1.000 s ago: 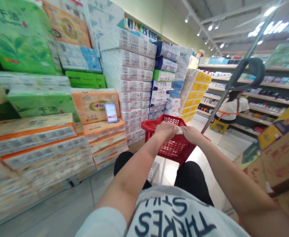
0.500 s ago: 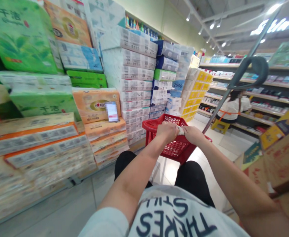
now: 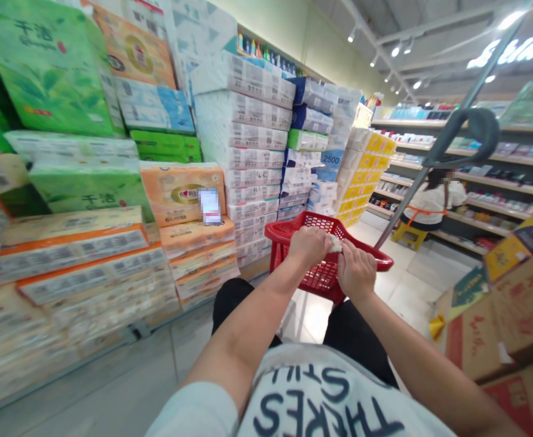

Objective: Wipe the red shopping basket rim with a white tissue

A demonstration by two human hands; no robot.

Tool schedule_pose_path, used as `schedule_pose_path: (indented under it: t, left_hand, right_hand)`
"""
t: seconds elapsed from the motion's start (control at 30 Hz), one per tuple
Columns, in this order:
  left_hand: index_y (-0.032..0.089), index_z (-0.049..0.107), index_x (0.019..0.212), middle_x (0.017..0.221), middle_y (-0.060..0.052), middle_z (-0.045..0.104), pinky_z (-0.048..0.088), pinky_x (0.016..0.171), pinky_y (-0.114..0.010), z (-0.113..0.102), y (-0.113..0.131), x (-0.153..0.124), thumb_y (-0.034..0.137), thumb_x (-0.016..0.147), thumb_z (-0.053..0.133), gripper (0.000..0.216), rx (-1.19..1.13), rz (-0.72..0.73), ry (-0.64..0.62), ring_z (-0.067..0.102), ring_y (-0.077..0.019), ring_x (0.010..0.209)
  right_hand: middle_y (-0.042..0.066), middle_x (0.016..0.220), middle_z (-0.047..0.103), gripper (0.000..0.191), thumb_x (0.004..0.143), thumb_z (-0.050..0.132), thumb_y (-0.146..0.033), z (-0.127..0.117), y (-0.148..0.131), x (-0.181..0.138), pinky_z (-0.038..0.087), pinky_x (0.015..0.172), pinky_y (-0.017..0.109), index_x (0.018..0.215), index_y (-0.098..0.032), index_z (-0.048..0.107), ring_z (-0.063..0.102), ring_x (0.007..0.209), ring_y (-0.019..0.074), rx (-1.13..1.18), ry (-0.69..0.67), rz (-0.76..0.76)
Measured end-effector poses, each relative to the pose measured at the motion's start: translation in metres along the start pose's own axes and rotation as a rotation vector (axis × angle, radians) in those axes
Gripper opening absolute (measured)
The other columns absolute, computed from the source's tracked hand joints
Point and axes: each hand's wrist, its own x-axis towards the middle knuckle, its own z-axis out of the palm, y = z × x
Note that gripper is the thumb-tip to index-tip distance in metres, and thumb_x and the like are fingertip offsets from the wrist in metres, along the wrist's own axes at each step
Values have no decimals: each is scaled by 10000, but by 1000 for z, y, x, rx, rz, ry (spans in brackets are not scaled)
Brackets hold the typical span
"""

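Note:
Over the near rim of a red shopping basket [image 3: 281,230], my two hands meet in front of me. My left hand [image 3: 309,246] is closed on a small crumpled white wad [image 3: 335,244] that looks like tissue; only part of it shows. The bent fingers of my right hand [image 3: 356,268] pinch the other side of the wad, close against the rim. Whether the hands also grip the rim itself I cannot tell. From the basket a metal rod slants up to the right, with a grey loop handle [image 3: 485,136].
Stacked packs of tissue paper [image 3: 260,115] line the left side. A lit phone screen [image 3: 210,206] stands against an orange pack [image 3: 182,185]. Cardboard cartons [image 3: 526,291] rise close on the right. Farther off, a person [image 3: 430,197] sits on a yellow stool [image 3: 407,235] by shelves.
My right hand has turned and dropped slightly, its fingers now more bent. The left hand still holds the white wad. The view has shifted a little.

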Motion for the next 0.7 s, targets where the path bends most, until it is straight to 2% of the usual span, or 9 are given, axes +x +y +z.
schedule_pose_path:
  t: [0.07,0.17,0.23,0.3,0.4,0.47,0.5,0.63,0.7]
  left_hand:
    - [194,644,962,967,-75,664,475,793,-358,-1,0,-2,366,974,316,370,-7,37,10,585,-217,897]
    - [254,595,1146,1119,-50,637,457,861,-362,-5,-8,-9,389,966,348,334,-58,284,32,562,-205,987]
    - [276,565,1201,1180,-37,617,451,878,-357,-6,-11,-12,398,960,366,336,-74,363,35,549,-200,1022]
    - [263,589,1150,1138,-41,632,467,825,-349,-4,-9,-9,403,961,358,329,-64,275,32,554,-209,998]
    - [215,630,1004,1007,-65,657,479,726,-352,0,1,-3,392,973,310,367,-14,45,24,566,-233,912]
    - [204,634,993,992,-75,658,480,717,-363,1,4,-2,388,974,303,380,3,8,30,565,-240,898]
    - [210,630,1030,1024,-74,657,479,736,-368,0,4,-4,390,973,313,369,-2,47,41,563,-239,918]
    - [281,572,1216,1227,-37,610,446,894,-372,-3,-6,-13,392,957,383,339,-76,378,70,543,-211,1044]
    - [282,590,1193,1220,-25,619,437,919,-357,-2,-7,-13,392,954,398,325,-103,381,68,550,-198,1046]
  right_hand:
    - [107,1248,625,341,938,447,-245,0,-1,1,320,913,371,1244,-142,557,569,1012,243,4,10,18]
    - [100,1243,627,344,937,452,-240,-2,-1,1,322,906,364,1256,-159,553,568,1008,234,22,11,21]
    - [96,1236,632,340,936,453,-237,-3,0,1,325,898,363,1253,-168,557,571,997,232,27,10,17]
    - [93,1232,634,337,935,450,-231,-3,2,0,326,890,363,1248,-169,560,574,986,233,29,13,18]
    - [96,1239,629,339,937,442,-235,0,5,0,323,891,368,1248,-161,556,571,985,238,31,12,30]
    - [99,1240,627,342,938,440,-242,1,6,0,322,895,370,1250,-160,554,568,988,239,32,8,38]
    - [99,1241,626,344,938,440,-244,1,6,-1,322,897,369,1253,-163,553,568,991,237,33,6,40]
    - [95,1238,628,343,939,440,-241,-2,8,-2,322,906,364,1253,-175,559,567,1002,231,40,3,41]
    - [99,1237,627,342,941,429,-237,-3,8,-2,320,907,365,1250,-172,561,566,1003,233,40,-5,40]
